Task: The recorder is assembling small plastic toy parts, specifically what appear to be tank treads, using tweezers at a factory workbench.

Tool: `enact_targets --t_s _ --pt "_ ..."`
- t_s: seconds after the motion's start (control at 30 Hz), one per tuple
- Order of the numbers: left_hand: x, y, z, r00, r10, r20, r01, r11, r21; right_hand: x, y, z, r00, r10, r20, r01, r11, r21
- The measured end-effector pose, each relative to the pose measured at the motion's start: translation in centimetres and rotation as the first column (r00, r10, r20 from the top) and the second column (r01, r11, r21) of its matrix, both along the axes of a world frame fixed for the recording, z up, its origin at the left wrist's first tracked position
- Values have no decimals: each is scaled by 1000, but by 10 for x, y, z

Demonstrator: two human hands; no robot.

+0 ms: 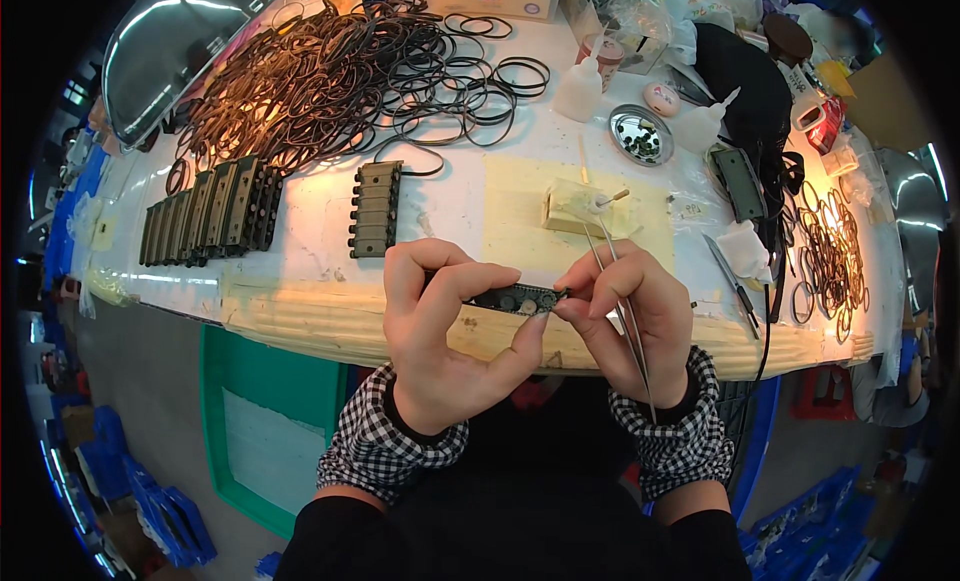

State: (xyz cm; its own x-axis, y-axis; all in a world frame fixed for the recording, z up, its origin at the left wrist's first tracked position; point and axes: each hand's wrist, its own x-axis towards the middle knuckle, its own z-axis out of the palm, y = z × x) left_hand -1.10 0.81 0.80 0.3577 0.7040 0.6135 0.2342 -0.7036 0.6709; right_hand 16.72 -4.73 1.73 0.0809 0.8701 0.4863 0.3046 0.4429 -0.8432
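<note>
My left hand (440, 331) grips a small dark oblong part (515, 299) with round holes, fingers over its top and thumb under it. My right hand (635, 316) pinches the part's right end and also holds thin metal tweezers (612, 271), whose tips point up toward a small cream block (580, 209) on the table. Both hands hover over the near edge of the white table (300, 206). Checked cuffs show at both wrists.
A dark ribbed block (376, 209) lies just beyond my left hand, and a row of similar blocks (210, 211) sits further left. A big heap of black rubber rings (340, 71) fills the back. Glue bottles (580, 86), a small metal dish (640, 133) and more rings (825, 251) lie right.
</note>
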Motion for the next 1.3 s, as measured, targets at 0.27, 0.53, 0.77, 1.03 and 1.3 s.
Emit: enact_targets --t_s 0.27,0.53,0.77,1.03,1.3 --pt "2 -1 -4 1000 -2 15 2 1000 20 1 -2 -2 1000 -3 31 2 999 38" --pt "1 -1 -3 998 58 -18 -57 995 79 -1 -3 0 1000 4 12 -4 1000 10" --pt "3 -1 -5 995 98 -34 -92 984 156 0 -2 0 998 3 63 -6 999 39" --pt "3 -4 -6 988 141 -70 -122 967 224 3 -3 -1 997 61 55 -60 998 -23" --pt "2 1 -10 984 154 -87 -128 960 248 -1 -2 -1 998 38 52 -36 999 -36"
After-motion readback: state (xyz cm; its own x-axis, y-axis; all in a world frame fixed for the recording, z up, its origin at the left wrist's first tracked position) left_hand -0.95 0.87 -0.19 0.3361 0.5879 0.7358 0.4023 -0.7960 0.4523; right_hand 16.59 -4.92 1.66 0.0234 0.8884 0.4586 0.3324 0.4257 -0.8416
